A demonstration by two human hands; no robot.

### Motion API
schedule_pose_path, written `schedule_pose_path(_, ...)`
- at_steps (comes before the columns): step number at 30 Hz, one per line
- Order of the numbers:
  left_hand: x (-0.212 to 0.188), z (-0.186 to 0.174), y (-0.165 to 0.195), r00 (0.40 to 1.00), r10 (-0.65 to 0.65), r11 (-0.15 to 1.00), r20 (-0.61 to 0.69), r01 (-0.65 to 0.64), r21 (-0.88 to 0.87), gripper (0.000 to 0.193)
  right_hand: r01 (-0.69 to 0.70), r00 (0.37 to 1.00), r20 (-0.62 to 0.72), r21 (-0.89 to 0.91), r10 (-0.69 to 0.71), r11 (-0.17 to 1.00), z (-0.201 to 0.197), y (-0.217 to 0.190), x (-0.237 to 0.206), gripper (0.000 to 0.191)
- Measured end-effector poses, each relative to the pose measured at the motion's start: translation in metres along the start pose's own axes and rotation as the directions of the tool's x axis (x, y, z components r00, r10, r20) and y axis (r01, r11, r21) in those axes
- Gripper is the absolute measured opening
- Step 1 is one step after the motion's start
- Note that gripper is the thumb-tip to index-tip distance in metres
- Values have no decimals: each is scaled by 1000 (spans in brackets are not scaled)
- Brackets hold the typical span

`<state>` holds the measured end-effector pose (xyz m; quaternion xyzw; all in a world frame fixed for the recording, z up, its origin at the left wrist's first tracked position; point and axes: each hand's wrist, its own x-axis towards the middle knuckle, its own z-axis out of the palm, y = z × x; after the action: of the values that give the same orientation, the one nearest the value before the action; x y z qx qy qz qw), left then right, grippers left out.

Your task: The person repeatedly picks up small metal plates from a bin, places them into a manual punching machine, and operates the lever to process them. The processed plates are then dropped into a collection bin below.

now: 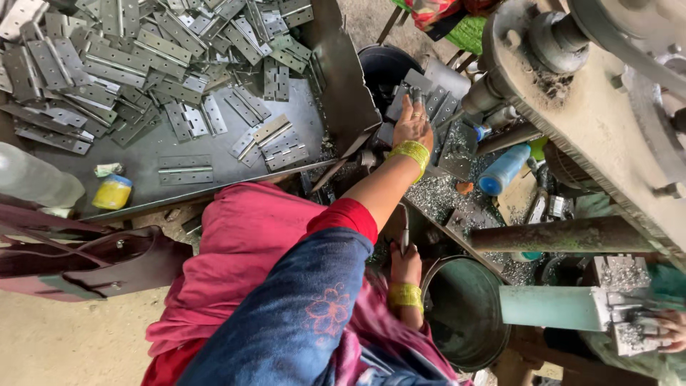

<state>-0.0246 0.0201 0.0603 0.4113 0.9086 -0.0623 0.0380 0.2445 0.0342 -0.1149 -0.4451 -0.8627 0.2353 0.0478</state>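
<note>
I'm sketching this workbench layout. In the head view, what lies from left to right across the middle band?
Clear plastic bottle → small yellow jar → flat grey metal hinges on the steel tray → the person's left hand with a yellow bangle, on loose hinges → blue plastic bottle → rusty machine frame.

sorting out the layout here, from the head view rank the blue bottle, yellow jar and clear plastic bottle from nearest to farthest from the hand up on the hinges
From the left hand:
1. Blue bottle, just right of it by the machine.
2. Yellow jar, far left on the metal tray.
3. Clear plastic bottle, farther left at the frame edge.
</note>
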Motion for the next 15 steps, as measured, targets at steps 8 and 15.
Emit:
schedule_pose_path(8, -81, 73, -46, 662, 45, 819, -748, -453, -352, 34, 223, 958, -236, 266, -161, 938, -41, -15, -9, 43)
schedule_pose_path(15, -120, 196, -206, 550, -548, 821, -630, 498, -280, 61, 611, 781, -576, 622, -243, 490, -131, -100, -17, 14)
